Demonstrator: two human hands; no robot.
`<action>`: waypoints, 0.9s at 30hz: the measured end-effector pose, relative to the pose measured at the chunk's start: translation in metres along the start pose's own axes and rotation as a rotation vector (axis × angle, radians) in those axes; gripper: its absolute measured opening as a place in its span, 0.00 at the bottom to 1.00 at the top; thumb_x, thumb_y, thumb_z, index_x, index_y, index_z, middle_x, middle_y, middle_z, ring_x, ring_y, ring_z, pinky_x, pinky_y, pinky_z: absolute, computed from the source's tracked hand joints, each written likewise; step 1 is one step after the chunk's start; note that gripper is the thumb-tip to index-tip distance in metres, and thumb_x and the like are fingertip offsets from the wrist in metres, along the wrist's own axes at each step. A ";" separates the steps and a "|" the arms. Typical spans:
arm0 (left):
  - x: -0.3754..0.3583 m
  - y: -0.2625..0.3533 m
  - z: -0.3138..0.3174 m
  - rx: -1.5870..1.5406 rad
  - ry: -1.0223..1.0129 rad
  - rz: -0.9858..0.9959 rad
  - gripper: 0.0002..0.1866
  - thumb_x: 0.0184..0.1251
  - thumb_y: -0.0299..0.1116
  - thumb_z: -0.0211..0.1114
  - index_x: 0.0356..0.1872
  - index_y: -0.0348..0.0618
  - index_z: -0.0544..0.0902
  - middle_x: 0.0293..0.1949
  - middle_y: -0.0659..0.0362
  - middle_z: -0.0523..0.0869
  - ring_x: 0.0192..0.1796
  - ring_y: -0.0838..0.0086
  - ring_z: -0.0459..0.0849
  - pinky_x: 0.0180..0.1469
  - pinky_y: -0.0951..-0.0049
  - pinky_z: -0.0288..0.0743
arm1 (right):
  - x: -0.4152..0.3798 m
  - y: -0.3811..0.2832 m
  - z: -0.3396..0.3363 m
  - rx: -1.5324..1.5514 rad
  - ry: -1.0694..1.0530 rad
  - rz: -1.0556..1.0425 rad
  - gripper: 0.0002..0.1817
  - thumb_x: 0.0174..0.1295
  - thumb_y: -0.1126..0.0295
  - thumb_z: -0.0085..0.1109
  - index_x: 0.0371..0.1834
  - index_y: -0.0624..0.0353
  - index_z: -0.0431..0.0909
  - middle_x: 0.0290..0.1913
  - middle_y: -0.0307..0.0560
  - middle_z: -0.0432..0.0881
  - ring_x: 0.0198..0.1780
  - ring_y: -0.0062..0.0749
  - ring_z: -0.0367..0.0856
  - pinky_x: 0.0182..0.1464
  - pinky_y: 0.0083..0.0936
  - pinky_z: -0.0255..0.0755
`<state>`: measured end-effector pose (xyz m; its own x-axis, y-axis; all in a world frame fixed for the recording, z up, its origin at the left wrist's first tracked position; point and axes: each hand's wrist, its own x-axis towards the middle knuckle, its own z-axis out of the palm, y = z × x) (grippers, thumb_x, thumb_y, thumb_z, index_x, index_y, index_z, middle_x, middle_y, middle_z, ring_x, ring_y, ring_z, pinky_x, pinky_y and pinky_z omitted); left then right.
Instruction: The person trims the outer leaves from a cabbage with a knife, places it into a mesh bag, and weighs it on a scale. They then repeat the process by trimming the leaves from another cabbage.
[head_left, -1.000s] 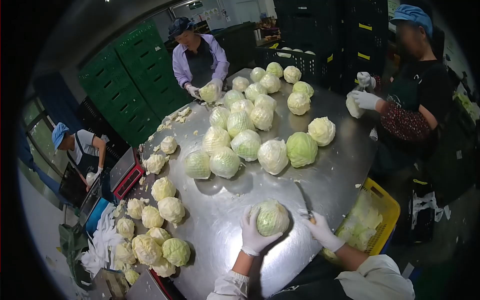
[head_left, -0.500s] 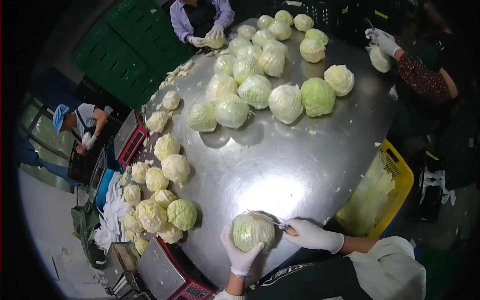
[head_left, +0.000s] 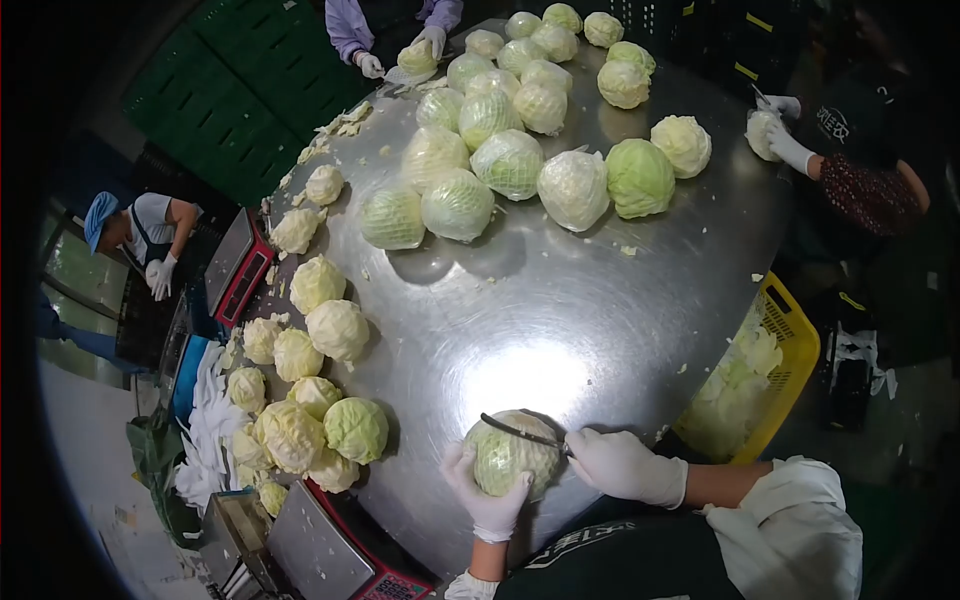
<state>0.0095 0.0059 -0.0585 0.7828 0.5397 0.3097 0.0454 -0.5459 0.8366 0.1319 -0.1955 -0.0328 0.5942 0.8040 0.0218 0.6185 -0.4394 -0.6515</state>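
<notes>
A pale green cabbage (head_left: 505,462) rests on the metal table near its front edge. My left hand (head_left: 490,500), in a white glove, grips it from the near left side, thumb and fingers spread around it. In my gloved right hand (head_left: 625,467) is a knife (head_left: 518,430), fingers closed round its handle. The dark, slightly curved blade lies across the upper part of the cabbage, pointing left. My right fist hides the handle.
Cabbages (head_left: 292,435) are piled at the left beside a red scale (head_left: 325,550). More cabbages (head_left: 508,165), several in clear wrap, cover the far part of the steel table (head_left: 470,310). A yellow crate (head_left: 790,350) with leaves stands at the right. Other people work around the table.
The knife has turned, so its blade now shows broad across the cabbage top. My right hand's handle is now hidden. The view has shifted slightly; the person at right has moved their cabbage and hands.
</notes>
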 end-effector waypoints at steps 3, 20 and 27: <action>0.002 -0.005 -0.003 -0.009 -0.006 -0.015 0.43 0.47 0.43 0.86 0.63 0.41 0.72 0.64 0.48 0.67 0.69 0.54 0.69 0.73 0.52 0.64 | 0.021 0.002 -0.001 0.049 -0.051 0.007 0.11 0.69 0.66 0.58 0.42 0.64 0.72 0.27 0.55 0.82 0.26 0.52 0.85 0.29 0.43 0.81; 0.015 -0.004 -0.002 -0.019 -0.086 -0.061 0.43 0.45 0.42 0.86 0.62 0.40 0.74 0.62 0.47 0.68 0.66 0.53 0.70 0.71 0.50 0.65 | 0.006 0.001 -0.004 0.102 -0.078 0.087 0.12 0.68 0.71 0.55 0.47 0.70 0.71 0.31 0.60 0.84 0.28 0.55 0.86 0.31 0.43 0.81; 0.016 0.013 -0.001 0.161 -0.151 0.030 0.45 0.45 0.43 0.86 0.65 0.40 0.73 0.62 0.46 0.68 0.67 0.52 0.69 0.72 0.49 0.65 | 0.033 0.014 0.019 -0.002 -0.198 0.259 0.11 0.68 0.70 0.54 0.49 0.66 0.74 0.33 0.61 0.86 0.37 0.53 0.90 0.40 0.44 0.84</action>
<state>0.0220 0.0083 -0.0422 0.8688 0.4264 0.2518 0.1098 -0.6617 0.7417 0.1502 -0.1668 -0.0556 0.6207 0.7274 -0.2926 0.4609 -0.6404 -0.6144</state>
